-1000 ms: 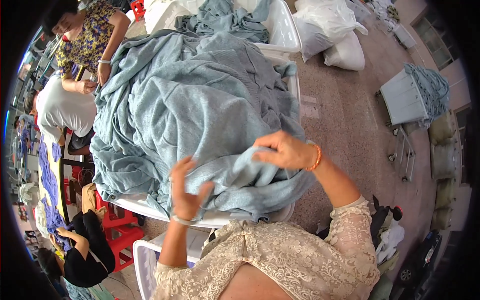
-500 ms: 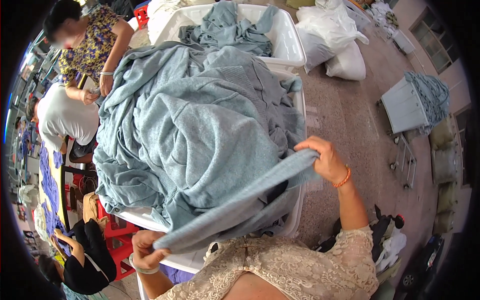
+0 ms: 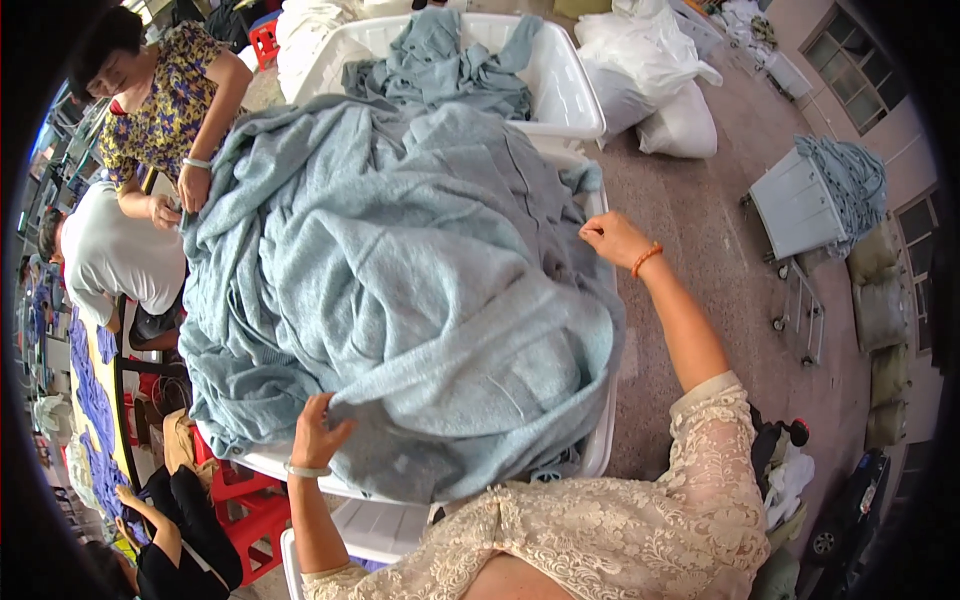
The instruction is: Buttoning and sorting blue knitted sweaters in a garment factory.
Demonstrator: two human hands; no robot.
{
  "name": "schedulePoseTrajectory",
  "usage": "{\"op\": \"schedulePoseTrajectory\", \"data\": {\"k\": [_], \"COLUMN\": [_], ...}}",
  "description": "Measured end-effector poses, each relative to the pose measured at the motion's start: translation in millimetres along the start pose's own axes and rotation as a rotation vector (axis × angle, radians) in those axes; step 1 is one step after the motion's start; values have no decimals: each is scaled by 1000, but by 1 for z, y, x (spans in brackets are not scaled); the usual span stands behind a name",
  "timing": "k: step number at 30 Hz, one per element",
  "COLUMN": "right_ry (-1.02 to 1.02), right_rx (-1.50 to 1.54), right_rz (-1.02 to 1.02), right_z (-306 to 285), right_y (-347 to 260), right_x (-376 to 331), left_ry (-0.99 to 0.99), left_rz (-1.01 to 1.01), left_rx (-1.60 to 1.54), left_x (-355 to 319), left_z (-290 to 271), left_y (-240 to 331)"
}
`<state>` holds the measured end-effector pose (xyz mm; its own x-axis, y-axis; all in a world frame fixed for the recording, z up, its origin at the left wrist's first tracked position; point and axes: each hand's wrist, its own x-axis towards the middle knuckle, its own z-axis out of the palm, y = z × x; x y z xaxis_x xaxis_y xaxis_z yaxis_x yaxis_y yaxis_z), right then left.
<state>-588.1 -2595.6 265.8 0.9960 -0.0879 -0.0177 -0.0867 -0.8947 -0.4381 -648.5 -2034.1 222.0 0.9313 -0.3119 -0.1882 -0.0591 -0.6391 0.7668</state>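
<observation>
Spread wider than half a second ago, the grey-blue knitted cloth [image 3: 400, 280] now covers the heap more flatly, since the right hand [image 3: 612, 238] has carried its edge up and outward while the left hand [image 3: 318, 432] has come up from the near edge of the heap to take hold of the fabric. That cloth lies piled over a white plastic tub [image 3: 600, 440], draping past its near rim. Left fingers [image 3: 335, 418] are closed on a pinch of the cloth's lower hem, with a thin bracelet [image 3: 305, 470] at the wrist just below them. Right fingers [image 3: 592, 232] are curled tight at the cloth's far right edge; whether they pinch a bit of yarn or the hem there cannot be told, and an orange bracelet [image 3: 645, 260] sits on the wrist just behind them. Beyond the fingers of both hands stands a second white tub [image 3: 570, 90] holding more of the same grey-blue fabric. Far to the left of the left fingers, another person in a patterned yellow top [image 3: 150, 100] has both hands at the cloth's opposite edge. Well off to the right of the right fingers, a small grey cart [image 3: 795, 205] carries another heap of grey-blue knit, and white sacks [image 3: 660, 80] lie on the floor beyond it.
</observation>
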Motion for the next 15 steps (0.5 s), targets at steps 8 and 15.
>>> {"op": "schedulePoseTrajectory", "data": {"k": [8, 15], "right_ry": [15, -227], "right_rx": [697, 897], "right_rz": [311, 280], "right_z": [6, 37], "right_y": [-112, -125], "right_x": [99, 158], "left_ry": [730, 374], "left_rz": [16, -28], "left_rx": [-265, -322], "left_x": [93, 134], "left_z": [-27, -39], "left_y": [-28, -6]}}
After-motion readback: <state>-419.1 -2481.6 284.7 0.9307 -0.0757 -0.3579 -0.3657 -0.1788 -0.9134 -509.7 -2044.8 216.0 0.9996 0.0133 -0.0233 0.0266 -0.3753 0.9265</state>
